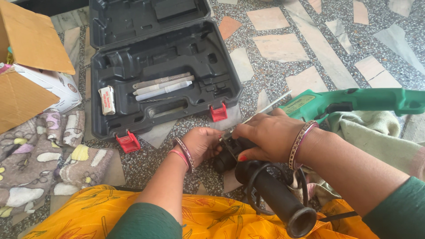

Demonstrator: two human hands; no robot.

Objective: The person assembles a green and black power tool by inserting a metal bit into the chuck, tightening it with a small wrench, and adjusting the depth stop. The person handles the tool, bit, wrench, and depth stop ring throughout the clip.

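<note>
**Two hands on a black side handle, open tool case beyond**

Nearest lies yellow patterned cloth [212, 219] over the person's lap. Just above it one black side handle [276, 194] rests, a thick cylinder with its long axis running from the open round end at near right up toward far left, where its clamp end sits between the hands. A black cord [256, 188] loops round it.

The left hand [203, 144] is cupped around the dark clamp end from the left, fingers curled on it; two bangles ring that wrist. The right hand [265, 135] lies over the same part from above, fingers closed down on it, with two bangles on its wrist as well. A thin metal rod [270, 107] sticks out from under the right hand, slanting toward far right.

To the left is a flowered grey blanket [40, 155] on the floor. To the right, one green power tool [354, 102] lies with its long body running left to right, on pale cloth [376, 126]; a green label sits on its left end.

Farther off stands one open black tool case [164, 66], lid tipped back, with two red latches [172, 128] on its near edge. Inside lie three long pale bits [161, 85] side by side, and one small white box [106, 100] with red print at their left. At far left stands one cardboard box [26, 57] with open flaps, a white carton [53, 86] in it. The floor [318, 48] is speckled stone with pale chips.
</note>
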